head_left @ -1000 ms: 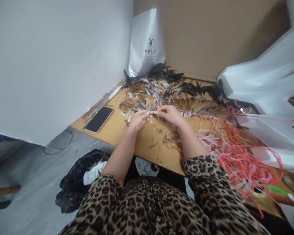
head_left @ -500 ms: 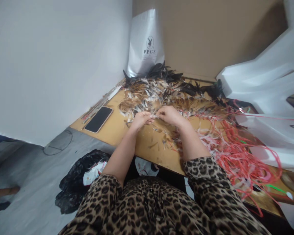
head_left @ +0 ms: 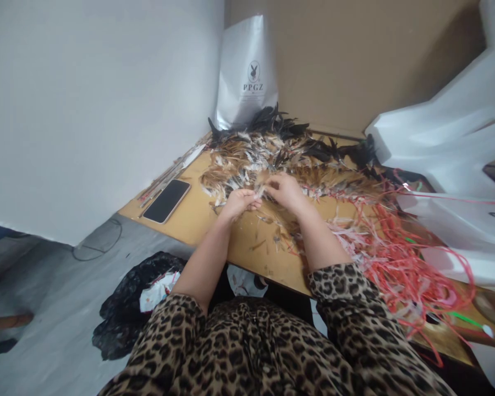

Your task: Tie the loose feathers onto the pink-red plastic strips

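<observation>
— Our left hand (head_left: 241, 202) had edged inward toward our right hand (head_left: 285, 190) since a second earlier, and a tan feather tuft (head_left: 262, 179) now rose between them. How did we have it?

— By its pale base, it seemed: each grip was nearly closed, thumb against fingertips, though we could not tell which one bore the weight. Something so slight probably called for fingertips only

— And why there, above the counter (head_left: 202, 220)?

— We had the heap of feathers (head_left: 272, 149) just beyond, its front row showing pale bases toward us, likely for easy reach. Dark plumes (head_left: 272, 118) lay behind, near the white bag (head_left: 247, 66)

— What about the phone (head_left: 167, 201)?

— It lay flat to the left, apart from the feathers, perhaps so nothing caught on it; red strips (head_left: 400, 264) sprawled on our right, probably kept off to the side
</observation>
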Available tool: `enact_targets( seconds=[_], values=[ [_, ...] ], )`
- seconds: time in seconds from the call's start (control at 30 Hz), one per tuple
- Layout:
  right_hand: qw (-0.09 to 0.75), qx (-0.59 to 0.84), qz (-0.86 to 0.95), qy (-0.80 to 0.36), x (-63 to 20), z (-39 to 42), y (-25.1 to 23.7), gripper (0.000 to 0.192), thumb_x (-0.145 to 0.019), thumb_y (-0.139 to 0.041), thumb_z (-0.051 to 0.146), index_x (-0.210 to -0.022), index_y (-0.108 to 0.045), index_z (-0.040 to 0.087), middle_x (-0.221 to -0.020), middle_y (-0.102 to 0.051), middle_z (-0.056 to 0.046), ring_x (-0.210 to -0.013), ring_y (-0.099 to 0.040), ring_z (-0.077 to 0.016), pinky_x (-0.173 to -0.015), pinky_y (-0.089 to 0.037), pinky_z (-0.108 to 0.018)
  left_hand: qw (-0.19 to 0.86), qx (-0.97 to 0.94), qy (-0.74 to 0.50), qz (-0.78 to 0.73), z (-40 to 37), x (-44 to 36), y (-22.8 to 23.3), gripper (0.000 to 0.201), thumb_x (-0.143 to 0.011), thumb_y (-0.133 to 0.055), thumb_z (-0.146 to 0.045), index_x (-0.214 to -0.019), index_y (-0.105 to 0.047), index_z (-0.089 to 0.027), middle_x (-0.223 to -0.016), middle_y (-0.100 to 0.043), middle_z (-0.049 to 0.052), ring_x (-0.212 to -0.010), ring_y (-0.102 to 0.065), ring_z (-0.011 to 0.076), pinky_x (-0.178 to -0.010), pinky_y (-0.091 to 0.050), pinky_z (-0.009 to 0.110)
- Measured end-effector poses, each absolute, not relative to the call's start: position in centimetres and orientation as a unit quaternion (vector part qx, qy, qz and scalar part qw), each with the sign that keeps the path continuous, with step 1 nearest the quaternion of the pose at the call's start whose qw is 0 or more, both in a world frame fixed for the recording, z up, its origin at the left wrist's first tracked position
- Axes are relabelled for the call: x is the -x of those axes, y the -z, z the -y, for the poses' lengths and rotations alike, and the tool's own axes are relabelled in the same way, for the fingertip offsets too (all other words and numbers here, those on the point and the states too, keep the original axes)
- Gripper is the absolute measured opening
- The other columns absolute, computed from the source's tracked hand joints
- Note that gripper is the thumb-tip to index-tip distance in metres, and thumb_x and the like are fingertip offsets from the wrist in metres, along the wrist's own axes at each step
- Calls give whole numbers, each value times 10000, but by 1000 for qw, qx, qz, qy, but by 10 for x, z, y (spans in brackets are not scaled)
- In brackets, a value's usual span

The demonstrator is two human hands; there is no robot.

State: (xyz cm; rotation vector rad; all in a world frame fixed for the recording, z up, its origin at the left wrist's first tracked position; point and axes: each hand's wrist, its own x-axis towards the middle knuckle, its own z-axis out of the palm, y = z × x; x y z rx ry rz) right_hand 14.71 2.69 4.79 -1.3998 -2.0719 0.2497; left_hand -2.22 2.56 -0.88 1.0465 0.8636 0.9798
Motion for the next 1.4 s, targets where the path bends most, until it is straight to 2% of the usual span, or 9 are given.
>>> enact_targets(
  seconds=[0.13,0.23,0.33,0.67,0.87,0.97,1.1,1.23,1.4],
  values=[
    [419,580,690,-110,-145,-28,-45,214,-681,-579,302,-810,-665,155,-787,-616,-60,-699,-526,-160,-690,-398,-282,675,-408,-479,-386,-28,23,8,189,-642,-686,-242,-714,-610,-84,-691,-659,77,-552,-592,72,-513,-451,153],
    [397,564,681,-246,-138,-27,-42,223,-669,-586,354,-692,-663,146,-652,-625,-35,-587,-514,-136,-587,-389,-257,677,-394,-490,-382,-28,22,7,165,-658,-672,-225,-719,-607,-86,-707,-664,81,-561,-596,70,-523,-452,151],
    [388,540,668,-335,-129,-26,-34,237,-639,-611,367,-671,-662,137,-609,-620,-21,-548,-499,-113,-550,-376,-235,675,-407,-486,-378,-27,21,6,153,-661,-664,-221,-724,-607,-94,-698,-665,73,-563,-600,74,-523,-448,154],
    [504,513,537,-442,-115,-31,-14,235,-548,-680,365,-587,-594,150,-548,-563,16,-504,-466,-87,-509,-366,-215,644,-459,-484,-375,-27,18,9,230,-632,-683,-272,-782,-636,-103,-742,-674,86,-629,-632,121,-544,-465,196],
    [507,507,521,-464,-113,-29,-15,219,-529,-695,345,-570,-597,153,-540,-563,24,-506,-461,-81,-520,-375,-216,632,-472,-475,-391,-26,18,11,223,-623,-687,-277,-755,-653,-101,-752,-676,92,-610,-624,113,-545,-468,196],
    [510,492,514,-483,-112,-29,-14,230,-556,-680,366,-631,-623,156,-554,-577,24,-508,-465,-80,-532,-381,-217,627,-457,-489,-398,-27,20,8,210,-621,-690,-267,-737,-645,-98,-722,-673,87,-575,-611,101,-539,-462,196],
    [486,518,563,-422,-115,-31,-9,247,-621,-625,371,-738,-660,157,-642,-631,-6,-547,-500,-96,-575,-400,-229,599,-360,-583,-413,-35,28,8,179,-644,-676,-242,-748,-611,-111,-746,-675,70,-602,-613,83,-575,-465,182],
    [379,574,670,-280,-119,-32,0,184,-652,-589,321,-698,-672,163,-678,-654,-20,-611,-544,-127,-602,-393,-238,573,-284,-646,-417,-42,34,11,166,-669,-659,-212,-777,-579,-116,-752,-674,61,-616,-617,75,-568,-453,162],
    [258,607,734,-161,-113,-25,3,166,-658,-581,339,-701,-667,203,-733,-665,-30,-662,-560,-147,-586,-366,-236,575,-288,-648,-409,-42,33,14,149,-681,-643,-190,-788,-576,-109,-737,-671,58,-595,-613,74,-557,-448,167]
  ],
)
